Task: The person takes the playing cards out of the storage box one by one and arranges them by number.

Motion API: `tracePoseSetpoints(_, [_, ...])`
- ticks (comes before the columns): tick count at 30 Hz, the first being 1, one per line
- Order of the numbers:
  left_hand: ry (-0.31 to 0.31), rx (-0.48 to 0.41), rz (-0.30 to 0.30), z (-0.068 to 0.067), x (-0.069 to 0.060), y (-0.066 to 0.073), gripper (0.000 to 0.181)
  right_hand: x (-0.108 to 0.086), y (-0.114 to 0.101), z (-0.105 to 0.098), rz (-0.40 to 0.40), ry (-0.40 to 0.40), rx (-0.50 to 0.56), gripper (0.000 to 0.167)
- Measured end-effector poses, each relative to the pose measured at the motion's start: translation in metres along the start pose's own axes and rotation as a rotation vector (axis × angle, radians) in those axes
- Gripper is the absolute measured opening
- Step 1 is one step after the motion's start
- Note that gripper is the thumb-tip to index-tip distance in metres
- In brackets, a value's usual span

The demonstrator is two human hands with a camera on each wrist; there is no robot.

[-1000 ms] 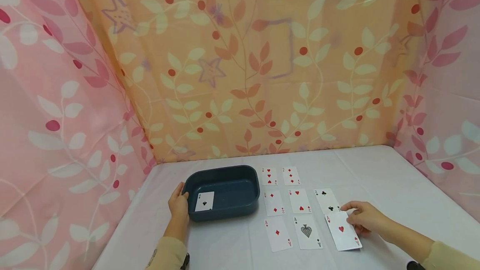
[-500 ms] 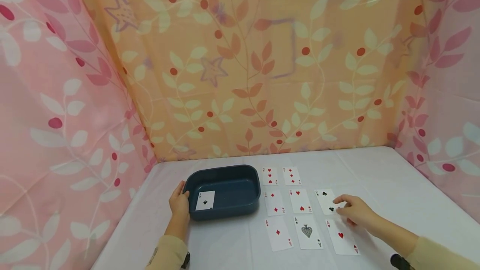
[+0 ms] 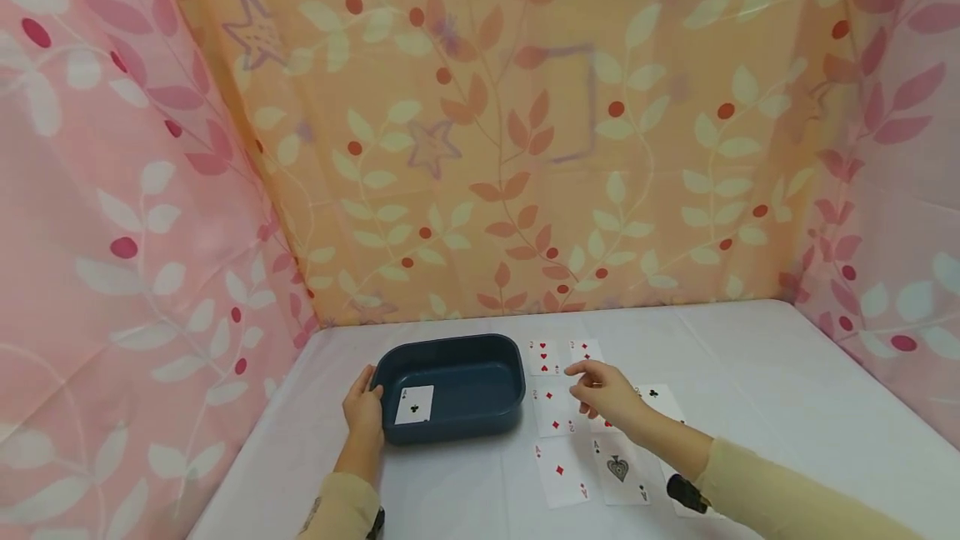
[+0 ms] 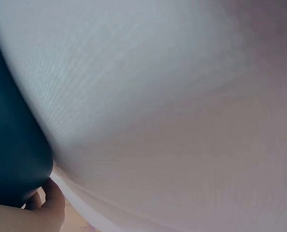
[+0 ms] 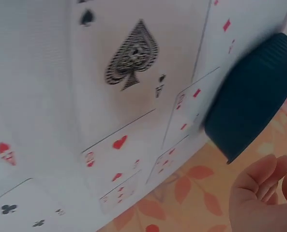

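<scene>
My left hand (image 3: 363, 407) grips the left end of a dark blue tray (image 3: 517, 407), thumb at the rim; in the left wrist view, fingers (image 4: 53, 203) bend at its corner. An ace of clubs (image 3: 414, 407) lies face up in the tray. My right hand (image 3: 609, 394) hovers over the laid-out cards, fingers loosely bent, nothing visible in them. Beneath and around it lie the two of diamonds (image 3: 550, 415), three of diamonds (image 3: 588, 349) and a two of hearts, mostly covered. The right forearm hides most of the ace of hearts (image 5: 7, 154).
Other face-up cards lie in rows right of the tray: three of hearts (image 3: 543, 359), two of clubs (image 3: 660, 397), ace of diamonds (image 3: 560, 477) and ace of spades (image 3: 621, 473). A white cloth covers the table (image 3: 787, 407). Patterned curtains (image 3: 487, 123) stand behind and at both sides.
The right hand has let go of the ace of hearts, which now lies below the two of clubs, and has moved left across the cards. The left hand stays on the tray.
</scene>
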State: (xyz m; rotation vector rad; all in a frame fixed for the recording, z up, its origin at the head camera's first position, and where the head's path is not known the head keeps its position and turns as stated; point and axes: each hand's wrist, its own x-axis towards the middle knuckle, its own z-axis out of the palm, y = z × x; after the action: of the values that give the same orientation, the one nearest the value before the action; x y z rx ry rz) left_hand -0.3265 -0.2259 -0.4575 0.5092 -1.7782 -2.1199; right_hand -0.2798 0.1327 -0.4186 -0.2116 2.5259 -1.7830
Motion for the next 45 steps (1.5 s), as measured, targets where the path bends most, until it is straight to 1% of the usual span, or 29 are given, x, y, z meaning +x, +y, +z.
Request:
tracePoseSetpoints(4, [0.002,0.0,0.001,0.001,0.0,-0.001,0.051,0.007,-0.01,0.018,-0.004,0.011,0.046,0.024])
tracePoseSetpoints(9, [-0.002,-0.005,0.007,0.001,0.0,-0.002,0.052,0.012,-0.018,0.036,-0.031,0.013,0.099,0.026])
tracePoseSetpoints(12, [-0.006,-0.015,0.01,0.001,0.0,-0.002,0.052,0.015,-0.022,0.047,-0.028,0.007,0.131,0.028])
tracePoseSetpoints(15, [-0.005,-0.006,0.007,0.0,0.0,-0.002,0.052,0.018,-0.025,0.055,-0.021,-0.01,0.16,0.029])
tracePoseSetpoints(22, [-0.006,0.004,0.015,0.0,0.0,-0.002,0.052,0.024,-0.029,0.072,-0.02,-0.036,0.235,0.032])
tracePoseSetpoints(27, [-0.007,0.001,0.023,0.0,-0.001,-0.001,0.051,0.029,-0.028,0.086,-0.037,-0.044,0.28,0.032])
tracePoseSetpoints(32, [-0.004,-0.005,0.016,0.0,-0.003,0.0,0.051,0.032,-0.03,0.099,-0.062,-0.055,0.285,0.033])
tracePoseSetpoints(36, [0.001,-0.008,0.014,0.0,-0.003,0.0,0.051,0.036,-0.028,0.109,-0.079,-0.086,0.261,0.033])
tracePoseSetpoints(42, [0.006,-0.013,0.018,0.001,-0.003,0.0,0.051,0.047,-0.027,0.127,-0.131,-0.15,0.176,0.036])
tracePoseSetpoints(45, [0.007,-0.019,0.022,0.002,-0.003,0.0,0.051,0.053,-0.028,0.136,-0.126,-0.178,0.121,0.037])
